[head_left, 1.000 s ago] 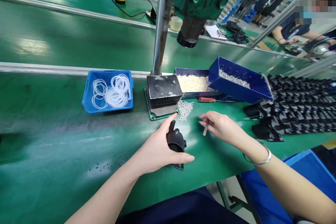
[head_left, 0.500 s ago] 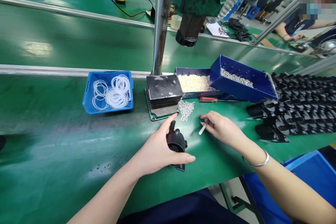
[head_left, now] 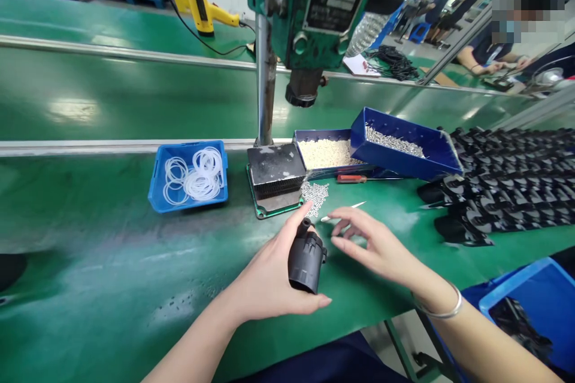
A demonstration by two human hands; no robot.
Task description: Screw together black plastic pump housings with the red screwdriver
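A black cylindrical plastic housing with a short tube on top is gripped in my left hand, thumb and fingers spread around its sides. To the right, my right hand has its fingers apart and curved, apart from the housing. A thin white pointed stick runs behind the right index finger, partly hidden by it, and appears to lie on the table. Just beyond the hands lies a pile of small metal rings or nuts, beside a black finned metal block on a green-edged plate.
A blue bin of white rings stands left. Behind are a blue bin of cream pieces, another of screws and a red-handled screwdriver. Rows of black parts fill the right. A green press head hangs above.
My right hand has let go of the white stick and opened, shifting slightly left. My left hand has tilted the housing so that its side shows. The camera view has tilted up.
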